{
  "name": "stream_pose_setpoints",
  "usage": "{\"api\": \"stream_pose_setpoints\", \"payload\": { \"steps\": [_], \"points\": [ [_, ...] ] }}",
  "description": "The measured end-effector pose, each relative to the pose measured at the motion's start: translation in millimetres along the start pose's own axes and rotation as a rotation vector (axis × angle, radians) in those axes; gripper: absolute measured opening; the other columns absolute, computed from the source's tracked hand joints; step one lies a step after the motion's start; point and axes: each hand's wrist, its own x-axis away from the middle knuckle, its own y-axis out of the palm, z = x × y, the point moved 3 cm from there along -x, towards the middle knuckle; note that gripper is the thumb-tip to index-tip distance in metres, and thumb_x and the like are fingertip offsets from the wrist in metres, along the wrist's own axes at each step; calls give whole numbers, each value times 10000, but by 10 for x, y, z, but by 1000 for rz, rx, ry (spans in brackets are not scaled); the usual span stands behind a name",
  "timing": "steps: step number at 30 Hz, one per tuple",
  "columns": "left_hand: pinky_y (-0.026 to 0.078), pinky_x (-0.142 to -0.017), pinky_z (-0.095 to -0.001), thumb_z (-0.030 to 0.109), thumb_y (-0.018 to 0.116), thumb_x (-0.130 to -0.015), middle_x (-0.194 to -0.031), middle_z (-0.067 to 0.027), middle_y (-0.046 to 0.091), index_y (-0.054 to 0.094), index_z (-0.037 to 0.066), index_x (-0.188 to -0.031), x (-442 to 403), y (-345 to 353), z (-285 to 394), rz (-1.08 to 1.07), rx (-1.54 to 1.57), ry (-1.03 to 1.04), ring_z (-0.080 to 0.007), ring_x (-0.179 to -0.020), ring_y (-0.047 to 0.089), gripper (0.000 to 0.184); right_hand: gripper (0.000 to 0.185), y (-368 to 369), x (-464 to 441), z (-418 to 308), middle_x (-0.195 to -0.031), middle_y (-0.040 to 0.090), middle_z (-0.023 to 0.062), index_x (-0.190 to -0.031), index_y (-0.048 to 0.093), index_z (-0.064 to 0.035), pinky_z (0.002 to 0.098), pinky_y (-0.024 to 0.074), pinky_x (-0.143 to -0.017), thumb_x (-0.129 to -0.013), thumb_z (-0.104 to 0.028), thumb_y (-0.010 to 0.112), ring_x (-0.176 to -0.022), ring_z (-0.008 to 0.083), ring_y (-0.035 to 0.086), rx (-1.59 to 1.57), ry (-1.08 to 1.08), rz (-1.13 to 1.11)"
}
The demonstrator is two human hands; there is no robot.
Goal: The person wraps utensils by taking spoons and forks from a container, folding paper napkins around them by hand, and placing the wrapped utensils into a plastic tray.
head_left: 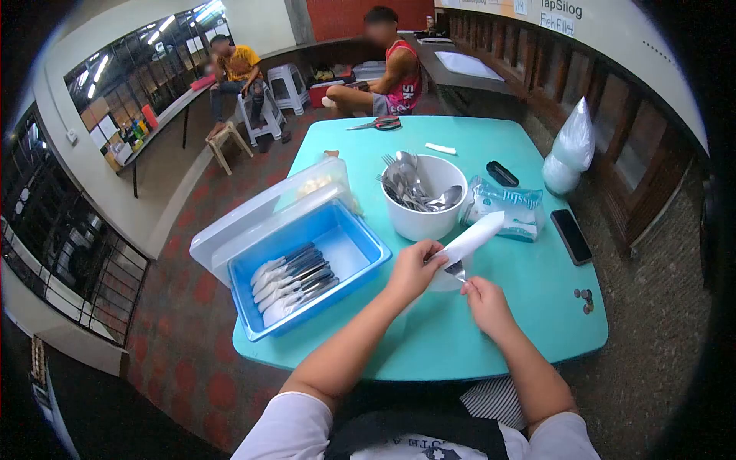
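My left hand (418, 270) is closed on a white paper napkin (477, 236), which sticks out toward the upper right. A metal fork (458, 271) lies against the napkin's lower end, its handle pinched in my right hand (489, 308). Just beyond the napkin stands a white tub (423, 223) full of loose spoons and forks (414, 184). To the left, a blue bin (360, 249) holds a row of cutlery sets (287, 284) with white-wrapped ends. A clear plastic lid (222, 234) leans along the bin's far side.
Around the tub on the turquoise table (368, 349) are a napkin pack (506, 208), a dark oval case (502, 173), scissors (381, 123), a phone (572, 237) and coins (586, 297). A tied white plastic bag (569, 153) is at the right edge. Two people sit beyond.
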Motion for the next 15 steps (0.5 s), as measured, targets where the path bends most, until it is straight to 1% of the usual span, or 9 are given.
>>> {"api": "stream_pose_setpoints", "payload": {
  "steps": [2,5,8,11,13,14,15],
  "points": [
    [491,-655,-307,99,685,-820,-839,-140,688,642,-17,-970,0,3,-14,-8,8,-10,-157,-719,636,195,213,18,-20,58,-767,631,181,-854,605,6,383,480,-668,-931,-155,489,-704,308,627,-22,24,-23],
    [495,-659,-306,91,692,-809,-840,-136,691,646,-18,-961,-11,-18,-17,-17,20,0,-159,-725,643,192,215,18,-38,36,-761,634,166,-852,606,6,368,481,-656,-929,-164,498,-687,296,623,-18,77,-81],
    [498,-666,-303,78,693,-801,-839,-128,693,653,-18,-948,6,-61,45,-34,6,1,-152,-730,644,179,184,16,-27,-7,-623,540,48,-852,601,-15,290,445,-566,-927,-152,504,-564,140,527,-137,113,-169],
    [500,-673,-297,68,692,-797,-837,-115,695,660,-18,-936,7,-67,39,-71,31,7,-143,-730,641,166,146,-367,38,-439,-765,606,87,-918,615,-19,318,487,-732,-907,-134,526,-765,185,609,396,-112,-90],
    [500,-678,-293,64,693,-795,-836,-106,696,664,-17,-932,19,-59,66,-92,35,-4,-138,-731,639,162,147,-886,142,-941,-894,627,131,-941,628,-15,373,480,-787,-853,-130,609,-857,248,610,246,-253,294],
    [499,-678,-290,65,693,-796,-832,-102,695,664,-17,-933,12,-55,66,-101,36,-12,-134,-733,638,163,158,-1213,281,-1309,-984,627,108,-969,624,-26,370,475,-811,-826,-93,633,-905,244,601,361,-487,518],
    [498,-678,-287,65,694,-797,-829,-98,695,664,-17,-934,15,-51,60,-108,37,-21,-131,-734,637,163,155,-1489,473,-1546,-1010,624,103,-979,620,-21,367,468,-833,-876,-103,538,-923,242,594,152,-638,722]
  ]
}}
